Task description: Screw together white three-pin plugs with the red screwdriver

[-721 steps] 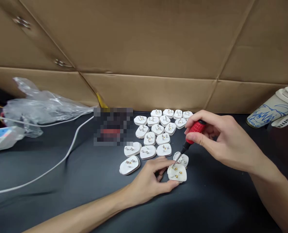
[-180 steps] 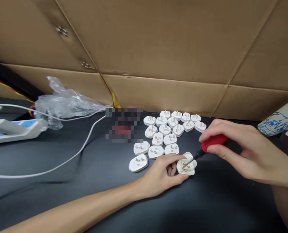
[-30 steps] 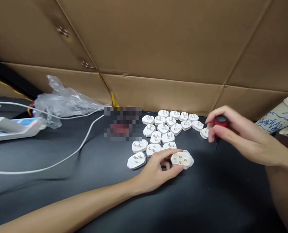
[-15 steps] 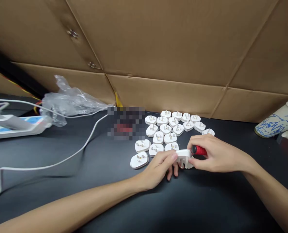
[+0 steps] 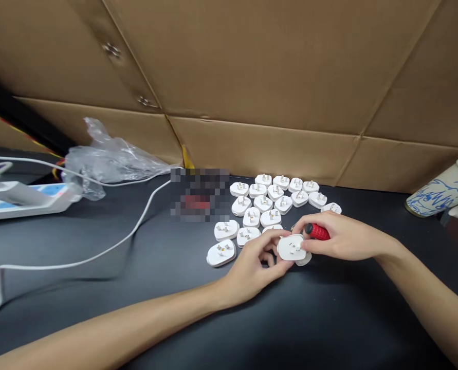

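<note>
A white plug (image 5: 290,248) is between my two hands, its flat face turned up toward me. My left hand (image 5: 257,264) grips its left side with fingers and thumb. My right hand (image 5: 336,237) has a red-handled screwdriver (image 5: 319,232) tucked in its grip, black end toward the plug; its shaft is hidden. The right thumb and fingertips also touch the plug's right side, covering some of its pins. Another white rounded piece (image 5: 304,260) shows just under the plug's right edge. Behind my hands, several white plugs (image 5: 263,204) lie in loose rows, pins up.
A brown padded panel (image 5: 259,92) stands behind the black tabletop (image 5: 167,303). To the left are a crumpled clear plastic bag (image 5: 116,156), a white cable (image 5: 93,259) and a white-and-blue device (image 5: 32,199). A patterned cup (image 5: 440,190) lies tilted at the far right.
The held plug has rotated from edge-on, pins downward, to face-up. My left hand has shifted its fingers around it; the right hand still holds the screwdriver.
</note>
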Available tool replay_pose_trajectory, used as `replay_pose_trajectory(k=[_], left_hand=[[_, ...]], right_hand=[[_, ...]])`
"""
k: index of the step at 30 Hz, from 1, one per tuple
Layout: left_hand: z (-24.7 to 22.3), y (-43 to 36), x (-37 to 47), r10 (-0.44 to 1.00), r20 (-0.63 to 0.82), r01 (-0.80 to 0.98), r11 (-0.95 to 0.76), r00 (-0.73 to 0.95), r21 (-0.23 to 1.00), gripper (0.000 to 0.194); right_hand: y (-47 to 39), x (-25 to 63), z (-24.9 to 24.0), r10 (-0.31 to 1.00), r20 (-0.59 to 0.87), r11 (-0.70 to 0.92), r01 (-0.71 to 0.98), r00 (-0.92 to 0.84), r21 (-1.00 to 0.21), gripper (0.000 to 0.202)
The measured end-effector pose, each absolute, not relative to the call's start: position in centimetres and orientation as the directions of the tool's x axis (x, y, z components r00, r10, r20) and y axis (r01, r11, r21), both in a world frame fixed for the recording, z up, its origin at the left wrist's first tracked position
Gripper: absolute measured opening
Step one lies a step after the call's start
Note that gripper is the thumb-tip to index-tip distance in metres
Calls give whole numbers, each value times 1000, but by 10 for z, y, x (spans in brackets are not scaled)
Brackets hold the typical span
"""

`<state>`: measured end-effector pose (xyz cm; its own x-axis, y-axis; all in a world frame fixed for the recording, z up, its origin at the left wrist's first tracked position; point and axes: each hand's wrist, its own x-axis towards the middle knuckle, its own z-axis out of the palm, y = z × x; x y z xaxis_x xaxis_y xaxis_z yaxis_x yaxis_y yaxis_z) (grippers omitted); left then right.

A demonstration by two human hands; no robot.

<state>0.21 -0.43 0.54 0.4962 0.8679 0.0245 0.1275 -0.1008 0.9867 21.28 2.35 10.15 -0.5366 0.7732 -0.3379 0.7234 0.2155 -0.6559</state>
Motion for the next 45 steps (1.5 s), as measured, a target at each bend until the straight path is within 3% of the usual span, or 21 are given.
replay_pose_trajectory(k=[8, 12, 18, 24, 29, 37, 40, 45], left_hand=[[10, -3, 1, 859, 64, 163, -169, 507, 972, 32], [12, 0, -10, 836, 132, 226, -291, 533, 930, 28], [11, -1, -21, 720, 116, 303, -425, 684, 853, 29], [12, 2, -16, 785, -3, 297, -231, 620, 926, 26], [10, 6, -15, 837, -91, 225, -39, 539, 974, 25], [11, 4, -12, 825, -123, 161, 39, 551, 986, 24], [9, 4, -10, 781, -215, 158, 150, 587, 976, 32], [2, 3, -5, 686, -243, 22, 313, 686, 949, 57]], right_hand=[[28, 222, 106, 801, -322, 250, 770, -505, -587, 37], [25, 221, 102, 800, -364, 275, 832, -476, -482, 28], [17, 210, 81, 802, -401, 307, 880, -444, -361, 19], [15, 208, 78, 810, -387, 325, 887, -440, -328, 19], [16, 213, 88, 799, -380, 330, 868, -466, -370, 19], [13, 218, 104, 760, -363, 339, 806, -539, -485, 25], [12, 217, 107, 752, -343, 330, 772, -563, -544, 40], [11, 210, 96, 785, -218, 362, 716, -579, -597, 17]])
